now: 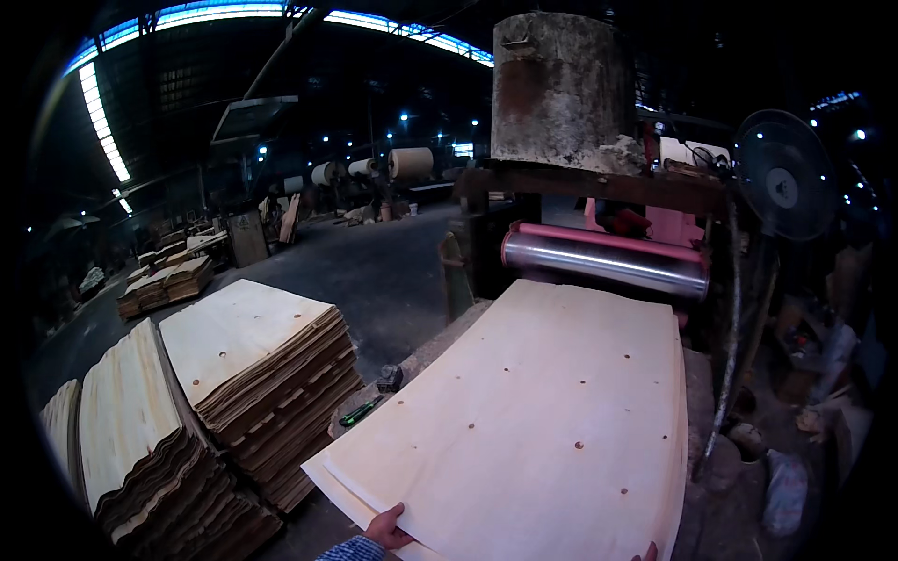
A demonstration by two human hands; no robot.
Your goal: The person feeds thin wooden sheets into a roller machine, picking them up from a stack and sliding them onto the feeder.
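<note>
A large pale wood veneer sheet (524, 411), dotted with small brown knots, lies in front of me, its far end close to a shiny metal roller (608, 266). At least one more sheet shows under its left edge. My left hand (388, 529) is closed on the near left corner, thumb on top and fingers beneath. Of my right hand (647, 553) only the fingertips show, at the near right edge of the sheet; the rest is cut off by the frame. A pink roller (599, 241) sits behind the metal one.
Tall veneer stacks (253, 337) stand on the left, with a wavy-edged stack (131, 411) beside them. A green-handled cutter (360, 411) lies left of the sheet. A rusty drum (561, 93) tops the machine. A fan (784, 178) and a leaning pole (730, 346) stand right.
</note>
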